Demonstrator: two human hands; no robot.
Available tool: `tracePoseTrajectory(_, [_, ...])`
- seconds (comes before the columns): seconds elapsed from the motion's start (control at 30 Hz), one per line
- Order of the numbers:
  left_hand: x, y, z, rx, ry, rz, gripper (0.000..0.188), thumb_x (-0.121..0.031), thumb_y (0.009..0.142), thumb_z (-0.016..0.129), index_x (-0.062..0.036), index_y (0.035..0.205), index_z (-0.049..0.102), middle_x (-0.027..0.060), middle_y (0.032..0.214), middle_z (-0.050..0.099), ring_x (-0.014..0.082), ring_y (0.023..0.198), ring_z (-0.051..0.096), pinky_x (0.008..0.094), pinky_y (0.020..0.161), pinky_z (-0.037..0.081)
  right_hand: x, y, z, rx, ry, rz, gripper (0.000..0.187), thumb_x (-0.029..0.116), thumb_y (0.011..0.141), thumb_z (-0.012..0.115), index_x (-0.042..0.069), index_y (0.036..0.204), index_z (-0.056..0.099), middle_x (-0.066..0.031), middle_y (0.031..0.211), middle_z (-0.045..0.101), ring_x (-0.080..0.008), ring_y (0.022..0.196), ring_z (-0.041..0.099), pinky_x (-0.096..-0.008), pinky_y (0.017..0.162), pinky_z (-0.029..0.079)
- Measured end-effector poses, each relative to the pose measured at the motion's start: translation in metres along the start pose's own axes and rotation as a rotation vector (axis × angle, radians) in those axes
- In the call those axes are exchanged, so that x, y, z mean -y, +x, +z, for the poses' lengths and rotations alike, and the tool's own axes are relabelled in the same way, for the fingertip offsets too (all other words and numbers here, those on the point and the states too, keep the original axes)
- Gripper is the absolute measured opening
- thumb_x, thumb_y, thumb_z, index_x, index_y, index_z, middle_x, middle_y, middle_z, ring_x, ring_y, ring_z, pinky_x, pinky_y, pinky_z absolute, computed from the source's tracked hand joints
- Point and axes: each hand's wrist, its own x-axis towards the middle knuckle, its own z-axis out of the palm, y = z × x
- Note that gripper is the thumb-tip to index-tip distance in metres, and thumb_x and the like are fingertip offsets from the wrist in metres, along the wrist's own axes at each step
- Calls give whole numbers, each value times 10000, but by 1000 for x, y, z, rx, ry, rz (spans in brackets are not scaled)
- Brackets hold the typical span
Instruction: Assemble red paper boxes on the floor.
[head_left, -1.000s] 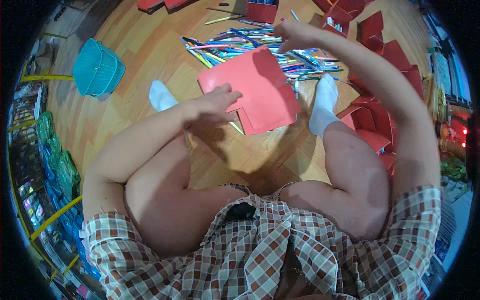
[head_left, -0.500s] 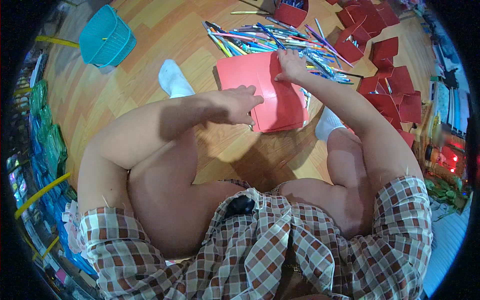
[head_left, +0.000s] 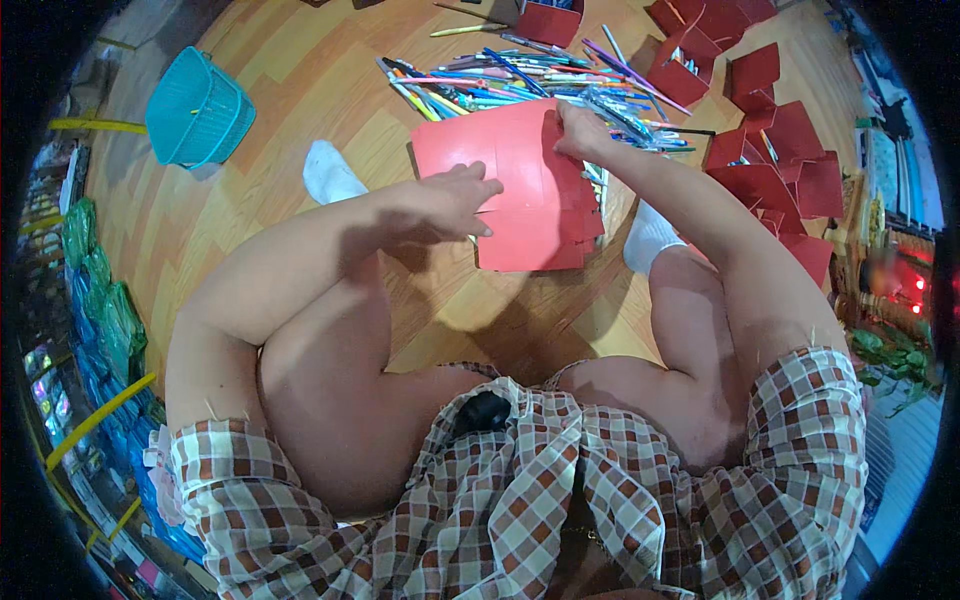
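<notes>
A flat red card (head_left: 520,240) with crease lines lies on the wood floor between my feet. My left hand (head_left: 452,203) rests over its left side, fingers stretched out and apart. At the card's far right corner, my right hand (head_left: 582,132) has its fingers closed on the edge, which looks slightly raised. Along the card's right side, a few pens show beside or under it. Just beyond the card spreads a loose pile of coloured pens and pencils (head_left: 480,75).
A turquoise basket (head_left: 200,110) stands at the far left. Several open dark red card boxes (head_left: 758,190), some with pens inside, line the right. Another red box (head_left: 548,22) holding pens stands beyond the pile. My white-socked feet (head_left: 330,172) flank the card.
My right hand has gone from lying on the card to gripping its far edge. The card has shifted a little and its right side has lifted. The whole view has moved slightly.
</notes>
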Motion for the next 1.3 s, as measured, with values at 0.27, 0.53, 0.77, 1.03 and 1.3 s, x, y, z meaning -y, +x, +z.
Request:
tracePoseTrajectory(0.27, [18,9,-2,-115,18,-98,671,-295,736,703,-32,1276,403,199,1151,434,372,1086,449,422,917,404,14,-16,-7,-94,-171,-295,655,240,600,782,64,1150,472,-149,1147,522,-339,1158,437,-462,902,430])
tracePoseTrajectory(0.53, [24,16,-2,-141,41,-70,680,-335,743,696,-51,1291,410,216,1182,431,394,1106,441,437,919,413,42,-10,-9,70,-332,-236,893,331,568,831,107,1298,369,-136,1235,486,-318,1209,394,-603,875,376])
tracePoseTrajectory(0.77, [25,16,-12,-436,-5,-27,683,-266,722,726,-49,1289,411,206,1177,429,375,1125,433,419,954,386,29,4,-31,242,-47,-292,518,334,553,832,56,940,629,-128,883,656,-298,896,621,-446,750,499])
tracePoseTrajectory(1.03, [6,15,-62,-793,-71,12,361,-249,796,655,-28,1074,591,205,982,609,313,935,589,412,805,459,38,-11,-130,593,635,-567,170,185,864,619,29,806,589,24,676,549,-74,649,515,-252,574,424])
tracePoseTrajectory(1.3, [22,-4,-83,-1129,-538,16,283,-239,875,588,29,955,629,123,796,662,165,722,608,316,669,476,-5,-92,-196,212,1086,-324,403,362,914,514,72,1192,539,-57,941,630,-154,841,616,-342,715,544])
